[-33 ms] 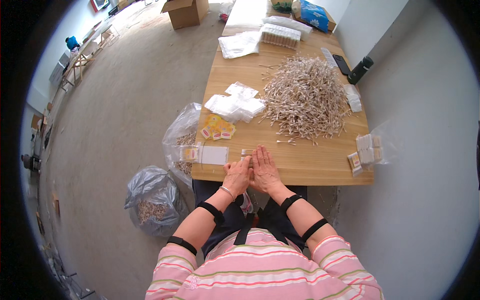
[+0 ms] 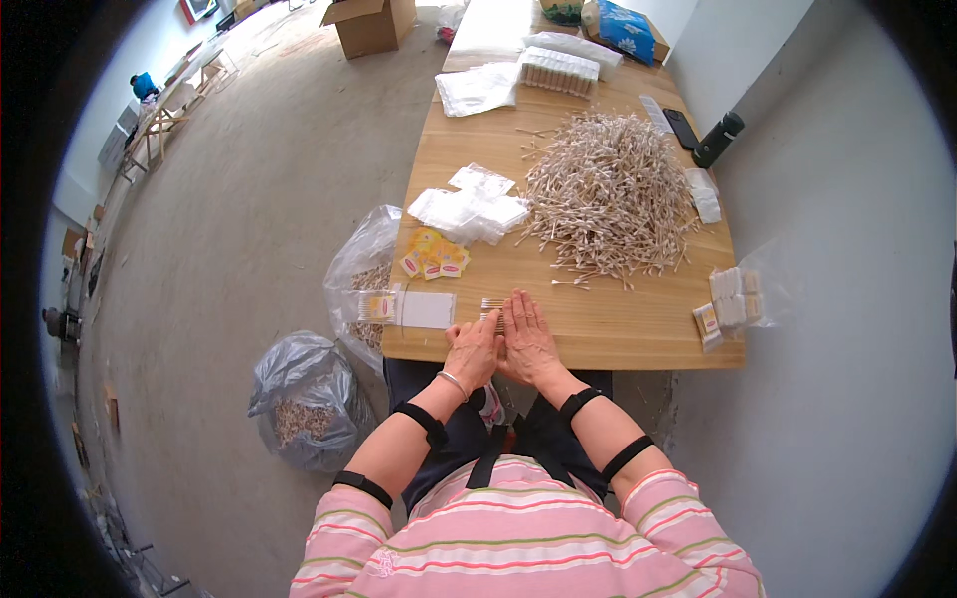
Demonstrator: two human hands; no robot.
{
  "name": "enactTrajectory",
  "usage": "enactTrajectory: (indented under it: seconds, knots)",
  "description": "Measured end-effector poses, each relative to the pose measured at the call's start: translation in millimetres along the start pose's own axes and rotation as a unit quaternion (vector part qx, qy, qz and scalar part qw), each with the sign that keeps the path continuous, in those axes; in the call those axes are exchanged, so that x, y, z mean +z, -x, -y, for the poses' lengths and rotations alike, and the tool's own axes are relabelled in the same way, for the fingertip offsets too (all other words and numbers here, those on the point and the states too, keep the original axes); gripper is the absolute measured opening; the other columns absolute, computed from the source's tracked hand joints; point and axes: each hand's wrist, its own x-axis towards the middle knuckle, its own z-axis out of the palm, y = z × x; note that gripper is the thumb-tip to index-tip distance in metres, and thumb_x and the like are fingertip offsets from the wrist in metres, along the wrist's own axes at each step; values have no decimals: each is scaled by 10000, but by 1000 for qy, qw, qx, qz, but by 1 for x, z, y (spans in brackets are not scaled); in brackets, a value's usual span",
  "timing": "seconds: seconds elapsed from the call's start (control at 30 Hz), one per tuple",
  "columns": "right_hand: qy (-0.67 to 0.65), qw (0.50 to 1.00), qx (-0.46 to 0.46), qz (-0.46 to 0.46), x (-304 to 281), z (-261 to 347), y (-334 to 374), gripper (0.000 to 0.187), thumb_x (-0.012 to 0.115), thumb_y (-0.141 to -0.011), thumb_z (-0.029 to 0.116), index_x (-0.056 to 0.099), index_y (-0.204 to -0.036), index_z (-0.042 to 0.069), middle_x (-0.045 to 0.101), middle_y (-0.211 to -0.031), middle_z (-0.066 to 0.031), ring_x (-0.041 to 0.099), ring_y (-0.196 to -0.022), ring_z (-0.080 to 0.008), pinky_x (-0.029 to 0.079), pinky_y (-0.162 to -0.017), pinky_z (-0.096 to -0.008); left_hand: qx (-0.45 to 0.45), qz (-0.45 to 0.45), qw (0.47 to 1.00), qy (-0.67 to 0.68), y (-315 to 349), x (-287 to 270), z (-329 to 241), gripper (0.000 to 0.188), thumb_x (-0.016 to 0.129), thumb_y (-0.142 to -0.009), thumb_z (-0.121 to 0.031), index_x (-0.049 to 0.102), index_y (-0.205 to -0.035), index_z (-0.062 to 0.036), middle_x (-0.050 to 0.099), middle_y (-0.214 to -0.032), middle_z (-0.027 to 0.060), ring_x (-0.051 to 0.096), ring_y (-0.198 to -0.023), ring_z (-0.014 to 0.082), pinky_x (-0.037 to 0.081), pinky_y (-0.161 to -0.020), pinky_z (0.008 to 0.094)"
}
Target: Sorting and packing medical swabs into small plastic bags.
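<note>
Wooden swabs [image 2: 492, 305] bundled between fingertips; left hand [image 2: 473, 351] curled on bundle, right hand [image 2: 528, 341] flat, fingers extended alongside.

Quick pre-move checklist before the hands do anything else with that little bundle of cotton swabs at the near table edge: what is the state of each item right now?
1. Small bundle of swabs sits on the table, between the fingertips: ok.
2. Left hand rests beside the bundle, fingers curled: ok; actual grip cannot tell.
3. Right hand lies flat with fingers straight along the bundle: ok.
4. Big swab pile lies apart, farther up the table: ok.
5. White flat packet lies left of the hands, apart from them: ok.
6. Swab ends lined up evenly: cannot tell, too small.
</note>
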Motion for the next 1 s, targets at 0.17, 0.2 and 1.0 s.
enactTrajectory:
  seconds: [0.17, 0.2, 1.0]
  knots:
    - [-17, 1000, 2, 12, -3, 0, 0, 806, 501, -791, 375, 228, -1399, -78, 153, -1486, -260, 101, -1408, -370, 71, -1149, -446, -33, 38, 999, -12, -6, -3, -2, 547, 525, -872, -196, 350, -1379, -86, 633, -927, 116, 587, -903, 273, 316, -834, 423]
    - [-19, 1000, 1, 13, -3, 0, 0, 800, 497, -796, 374, 227, -1400, -76, 153, -1487, -259, 99, -1409, -370, 69, -1149, -446, -32, 42, 998, -19, -7, -3, -1, 560, 526, -869, -192, 339, -1386, -86, 638, -910, 119, 594, -880, 278, 319, -829, 426]
    - [6, 999, -1, 32, -3, -2, -1, 1011, 568, -732, 567, 188, -1410, -80, 172, -1479, -260, 116, -1403, -367, 86, -1149, -444, -41, 93, 995, -19, -20, -5, 3, 640, 533, -836, -137, 256, -1411, -93, 671, -835, 142, 646, -812, 301, 337, -752, 447]
